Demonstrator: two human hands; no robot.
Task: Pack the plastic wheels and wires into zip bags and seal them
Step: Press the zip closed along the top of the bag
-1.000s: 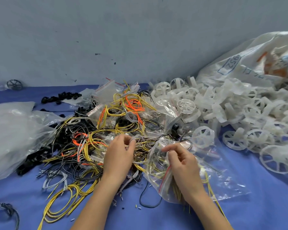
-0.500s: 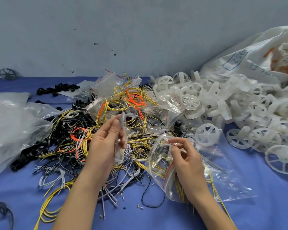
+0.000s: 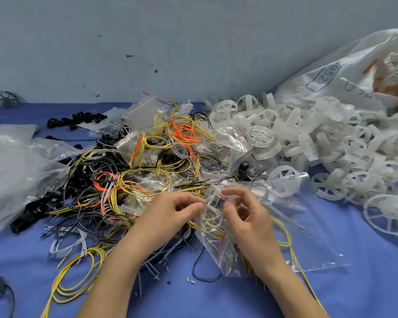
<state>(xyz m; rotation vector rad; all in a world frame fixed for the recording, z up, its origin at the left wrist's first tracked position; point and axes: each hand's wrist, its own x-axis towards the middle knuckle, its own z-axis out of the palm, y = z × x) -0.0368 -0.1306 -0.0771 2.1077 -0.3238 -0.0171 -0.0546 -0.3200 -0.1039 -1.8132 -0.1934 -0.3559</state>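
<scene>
The zip bag (image 3: 213, 251) lies on the blue tabletop (image 3: 365, 290), long axis toward the person, mouth at the far end. The right hand (image 3: 248, 222) pinches that mouth in its grip. The left hand (image 3: 175, 210), just left of it, pinches grey wires (image 3: 207, 212) at the opening. Half a second earlier it held them over the wire pile (image 3: 147, 180), apart from the bag.

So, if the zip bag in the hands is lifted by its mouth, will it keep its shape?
Probably not: the zip bag is thin, crumpled film, so it should sag and fold. It is likely light, holding only thin wires. The glossy film may slip in a loose grip.
</scene>
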